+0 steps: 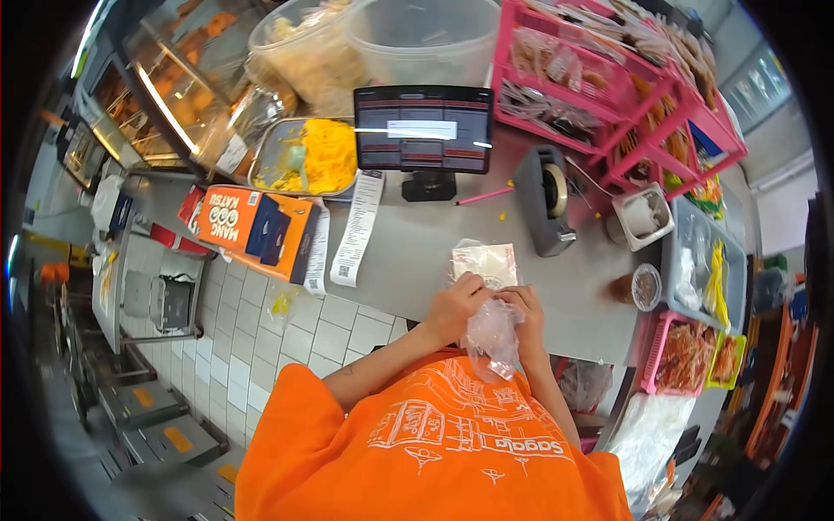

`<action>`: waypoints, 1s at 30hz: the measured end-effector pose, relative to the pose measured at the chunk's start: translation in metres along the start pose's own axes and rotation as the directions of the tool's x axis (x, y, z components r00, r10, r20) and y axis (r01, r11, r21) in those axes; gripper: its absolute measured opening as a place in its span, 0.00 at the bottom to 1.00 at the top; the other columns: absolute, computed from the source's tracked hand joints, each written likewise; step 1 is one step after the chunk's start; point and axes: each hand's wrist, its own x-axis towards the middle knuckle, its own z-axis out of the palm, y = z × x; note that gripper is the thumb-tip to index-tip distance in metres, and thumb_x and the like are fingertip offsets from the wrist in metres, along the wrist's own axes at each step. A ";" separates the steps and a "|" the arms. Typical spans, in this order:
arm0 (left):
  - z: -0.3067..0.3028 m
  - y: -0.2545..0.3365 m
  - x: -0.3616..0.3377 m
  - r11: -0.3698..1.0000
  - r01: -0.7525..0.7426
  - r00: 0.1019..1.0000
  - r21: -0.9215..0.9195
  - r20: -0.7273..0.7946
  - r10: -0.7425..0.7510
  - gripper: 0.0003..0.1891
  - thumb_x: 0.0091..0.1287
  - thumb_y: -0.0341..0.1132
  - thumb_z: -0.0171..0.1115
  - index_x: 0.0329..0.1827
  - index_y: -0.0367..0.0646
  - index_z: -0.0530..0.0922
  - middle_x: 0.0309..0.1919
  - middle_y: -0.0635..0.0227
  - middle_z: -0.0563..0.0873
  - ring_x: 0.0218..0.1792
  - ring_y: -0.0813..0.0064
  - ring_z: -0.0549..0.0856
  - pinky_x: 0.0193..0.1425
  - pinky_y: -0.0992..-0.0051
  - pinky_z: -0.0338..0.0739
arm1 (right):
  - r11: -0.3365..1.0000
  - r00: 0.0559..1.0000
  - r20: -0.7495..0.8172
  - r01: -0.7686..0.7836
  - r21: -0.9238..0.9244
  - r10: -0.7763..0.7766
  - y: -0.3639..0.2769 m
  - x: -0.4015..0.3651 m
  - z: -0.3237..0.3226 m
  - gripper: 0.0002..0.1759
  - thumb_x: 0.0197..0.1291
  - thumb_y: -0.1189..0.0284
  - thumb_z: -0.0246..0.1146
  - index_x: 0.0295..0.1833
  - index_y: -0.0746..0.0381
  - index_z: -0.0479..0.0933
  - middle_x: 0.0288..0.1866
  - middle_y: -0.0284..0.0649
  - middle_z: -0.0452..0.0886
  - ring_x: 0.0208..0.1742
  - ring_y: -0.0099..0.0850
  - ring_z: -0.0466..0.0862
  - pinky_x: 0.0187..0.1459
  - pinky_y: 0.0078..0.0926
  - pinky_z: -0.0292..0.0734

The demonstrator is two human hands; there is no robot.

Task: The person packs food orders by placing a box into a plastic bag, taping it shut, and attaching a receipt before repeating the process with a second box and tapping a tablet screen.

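Observation:
Just in front of my orange shirt, both hands meet at a clear plastic bag [493, 340] that hangs crumpled toward me. My left hand [458, 306] has its fingers closed on the bag's gathered plastic. From the other side, my right hand [523, 308] pinches the same bag, fingers bent inward. Beyond the fingertips lies a flat cream-coloured packet [486, 263] in clear plastic, at the counter's near edge. My fingers overlap its lower part.
A tape dispenser [546, 204] stands right of a tablet screen [423, 130] on the steel counter [400, 252]. Receipts [357, 230] and an orange box [261, 230] lie left. At right are a cup [645, 286], a grey bin [711, 260] and pink baskets [599, 122].

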 end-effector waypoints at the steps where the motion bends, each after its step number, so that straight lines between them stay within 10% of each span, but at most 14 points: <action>1: 0.000 -0.001 0.000 0.999 -0.021 0.999 0.044 0.032 0.019 0.09 0.51 0.32 0.62 0.36 0.45 0.79 0.32 0.68 0.76 0.38 0.66 0.79 0.34 0.70 0.78 | 1.000 1.000 0.017 0.016 -0.026 -0.015 0.003 0.000 0.001 0.12 0.40 0.83 0.64 0.36 0.65 0.78 0.35 0.42 0.79 0.39 0.42 0.76 0.40 0.33 0.72; 6: -0.015 0.001 -0.004 0.991 0.052 0.997 0.124 0.047 -0.058 0.10 0.51 0.31 0.59 0.37 0.45 0.77 0.36 0.69 0.76 0.44 0.65 0.77 0.36 0.71 0.78 | 0.993 0.985 -0.147 -0.096 -0.067 0.085 0.018 0.000 -0.006 0.10 0.42 0.85 0.62 0.34 0.65 0.75 0.34 0.43 0.78 0.40 0.42 0.76 0.41 0.35 0.72; 13: -0.015 -0.005 -0.006 0.997 0.071 0.997 -0.016 0.015 -0.071 0.11 0.52 0.35 0.61 0.39 0.48 0.78 0.36 0.68 0.77 0.44 0.64 0.79 0.39 0.68 0.77 | 0.995 0.994 0.103 0.038 -0.096 -0.028 0.006 0.021 -0.007 0.20 0.41 0.84 0.64 0.44 0.64 0.75 0.37 0.42 0.80 0.38 0.38 0.80 0.38 0.30 0.75; 18: -0.018 -0.007 -0.008 0.993 0.069 0.997 -0.096 0.037 -0.066 0.12 0.52 0.35 0.61 0.39 0.46 0.77 0.36 0.67 0.77 0.43 0.65 0.79 0.40 0.67 0.77 | 0.909 0.926 0.213 -0.355 0.217 0.311 -0.009 0.035 -0.008 0.19 0.46 0.82 0.67 0.47 0.63 0.75 0.30 0.38 0.82 0.32 0.27 0.80 0.37 0.22 0.74; 27: -0.007 -0.032 -0.033 0.862 0.331 0.940 -0.383 0.050 -0.338 0.15 0.54 0.36 0.62 0.44 0.40 0.76 0.43 0.57 0.79 0.49 0.54 0.79 0.47 0.64 0.76 | 0.988 0.995 0.017 -0.095 -0.121 0.098 0.021 0.031 0.052 0.11 0.48 0.84 0.64 0.34 0.63 0.70 0.27 0.40 0.79 0.30 0.29 0.77 0.36 0.25 0.72; 30: -0.055 -0.044 -0.041 0.921 0.253 0.948 -0.298 -0.114 -0.297 0.18 0.57 0.32 0.62 0.51 0.38 0.73 0.48 0.51 0.77 0.51 0.51 0.77 0.54 0.62 0.72 | 0.990 0.990 0.031 -0.140 0.029 0.139 -0.021 0.053 0.042 0.09 0.51 0.81 0.64 0.38 0.64 0.73 0.34 0.40 0.80 0.37 0.32 0.79 0.40 0.28 0.73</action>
